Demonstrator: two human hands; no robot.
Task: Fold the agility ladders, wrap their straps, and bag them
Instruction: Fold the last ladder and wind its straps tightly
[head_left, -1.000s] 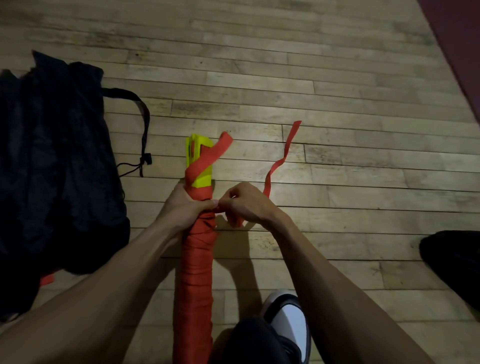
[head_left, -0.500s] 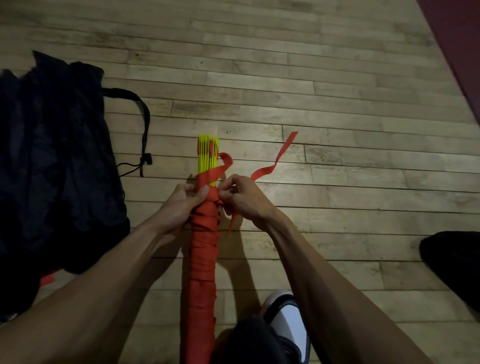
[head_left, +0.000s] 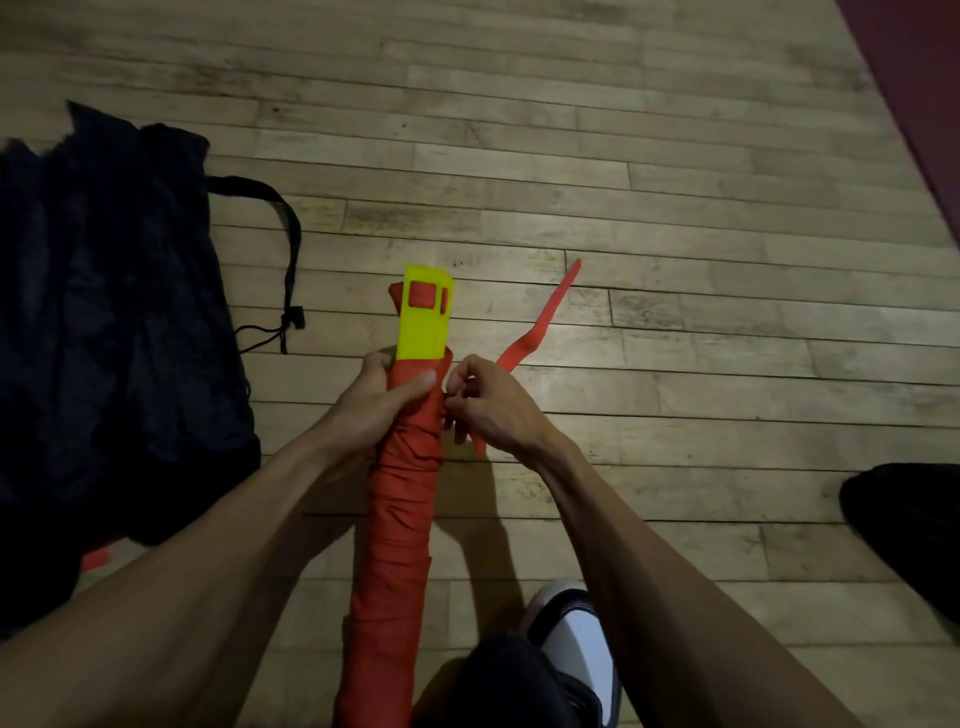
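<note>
Looking down through the head camera, I see my left hand wrapped around the upper part of the folded ladder bundle, thumb laid across the front of the red wrapping and the fingers curled behind it. That forearm comes in from the lower left, the wrist roughly straight. My right hand sits just beside the bundle on its right, fingers bent and pinching the red strap close against the wrapping; its loose tail runs up and to the right over the wooden floor, and a short end pokes out below my palm. The right forearm enters from the lower right.

The bundle stands nearly upright between my arms, wound in red along most of its length, with the yellow rungs sticking out above my left hand (a red strap shows through a slot near the top). The black bag lies crumpled on the floor at left, well apart from the bundle, its drawcord trailing beside it. My shoe shows at the bottom.
</note>
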